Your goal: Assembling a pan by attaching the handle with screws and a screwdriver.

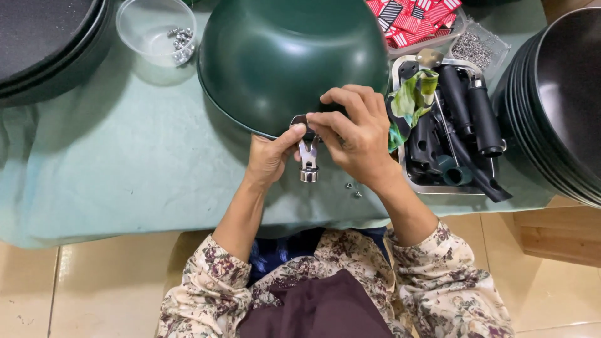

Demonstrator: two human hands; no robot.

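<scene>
A dark green wok [288,56] lies upside down on a pale green cloth [125,156]. At its near rim sits a small silver metal handle bracket [307,164]. My left hand [269,156] pinches the bracket from the left, thumb on top. My right hand [354,134] is curled over the bracket's upper end against the wok's rim, fingers closed on it. Two tiny screws [354,189] lie on the cloth just below my right wrist.
A metal tray [438,186] of black handles and a green rag stands to the right. Stacked black pans [563,94] sit at the far right and top left [44,37]. A clear plastic cup [156,31] holds several screws. Red packets [413,19] lie behind the wok.
</scene>
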